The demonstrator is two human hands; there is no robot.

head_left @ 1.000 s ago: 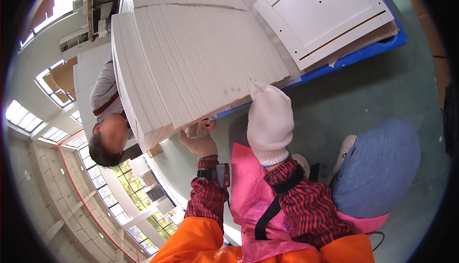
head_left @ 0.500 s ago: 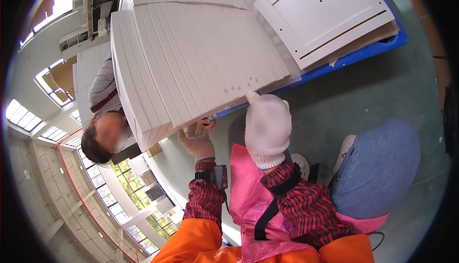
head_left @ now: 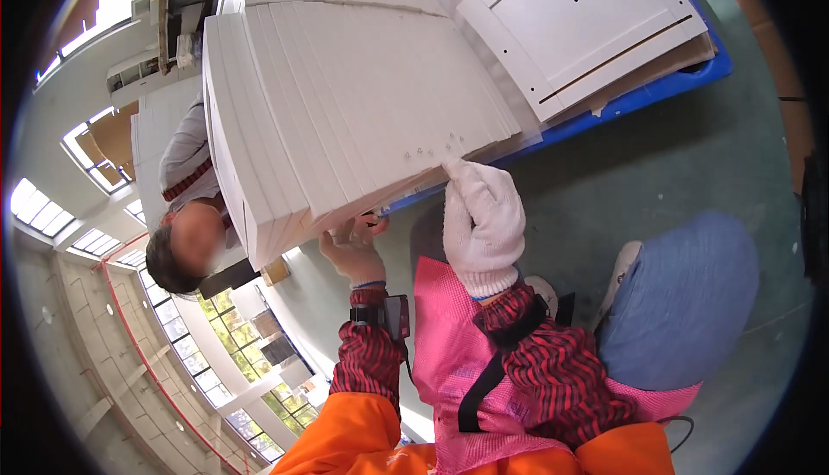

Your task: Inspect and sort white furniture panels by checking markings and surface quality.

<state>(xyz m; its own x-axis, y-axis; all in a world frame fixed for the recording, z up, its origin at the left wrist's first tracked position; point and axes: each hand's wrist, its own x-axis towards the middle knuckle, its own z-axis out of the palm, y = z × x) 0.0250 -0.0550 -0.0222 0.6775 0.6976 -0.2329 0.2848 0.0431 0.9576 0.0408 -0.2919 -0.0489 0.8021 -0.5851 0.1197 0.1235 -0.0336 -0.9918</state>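
A stack of white panels (head_left: 371, 86) stands beside me, its many edges side by side. Small printed marks show near its near edge. My right hand (head_left: 485, 220), in a white knit glove, has its forefinger reaching to that edge beside the marks; the other fingers are folded in and nothing shows in them. My left hand (head_left: 354, 252), also gloved, is at the lower corner of the stack, fingers apart and partly bent, with bare fingertips near the panels' edge. Whether those fingertips press on the panels is hard to see.
A white framed panel (head_left: 587, 30) with holes and a slot lies at upper right, on a blue pallet (head_left: 639, 95). Another person (head_left: 190, 233) is bent close behind the stack at left. My knee in blue denim (head_left: 682, 302) is at right, over the green floor (head_left: 596, 181).
My right hand has turned and drawn its fingers in, so the thumb side now shows; its fingertip remains by the panel edge. The left hand has hardly moved.
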